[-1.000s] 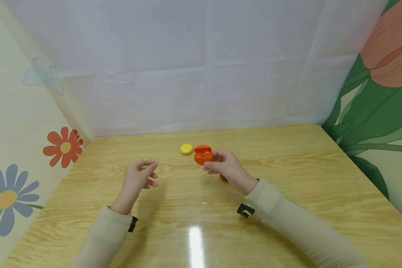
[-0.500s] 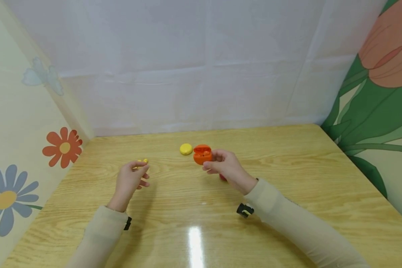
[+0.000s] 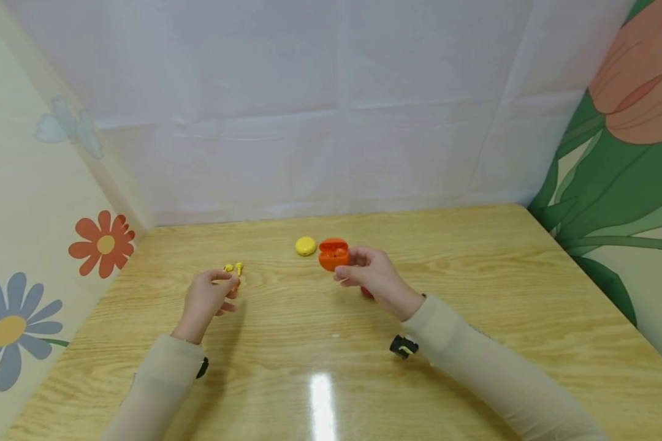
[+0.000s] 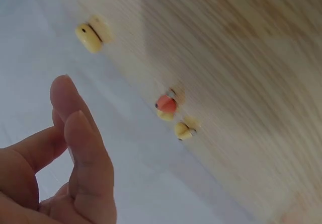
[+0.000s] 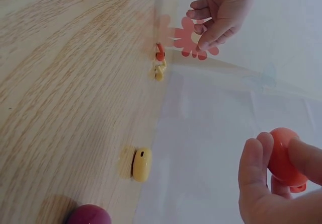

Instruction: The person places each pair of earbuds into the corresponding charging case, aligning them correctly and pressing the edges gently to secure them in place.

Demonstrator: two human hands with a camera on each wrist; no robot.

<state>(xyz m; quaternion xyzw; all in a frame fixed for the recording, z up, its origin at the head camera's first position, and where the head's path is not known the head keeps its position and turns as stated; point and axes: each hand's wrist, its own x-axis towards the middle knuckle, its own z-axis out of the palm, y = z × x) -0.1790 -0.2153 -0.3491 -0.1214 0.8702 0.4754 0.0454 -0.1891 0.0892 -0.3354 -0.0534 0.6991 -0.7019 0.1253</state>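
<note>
My right hand [image 3: 376, 277] holds up an orange earbud case [image 3: 331, 262] with its lid raised, pinched between thumb and fingers; the right wrist view shows the case [image 5: 283, 158] from its rounded outside. My left hand [image 3: 203, 300] hovers above the table's left part, with loosely bent fingers and nothing in them. Just beyond its fingertips lies an orange earbud [image 4: 166, 103]. Two yellow earbuds, one [image 3: 239, 268] standing out clearly and another [image 3: 228, 267] beside it, lie close to the orange one.
A closed yellow earbud case [image 3: 306, 246] stands left of the orange case, farther back. Partly hidden behind my right hand is a dark red rounded case [image 5: 89, 215]. A white cloth [image 3: 331, 122] hangs along the wooden table's [image 3: 287, 343] back edge.
My left hand has moved left and slightly toward me, bringing the yellow earbuds and then the orange one into sight. My right hand keeps the orange case nearly still.
</note>
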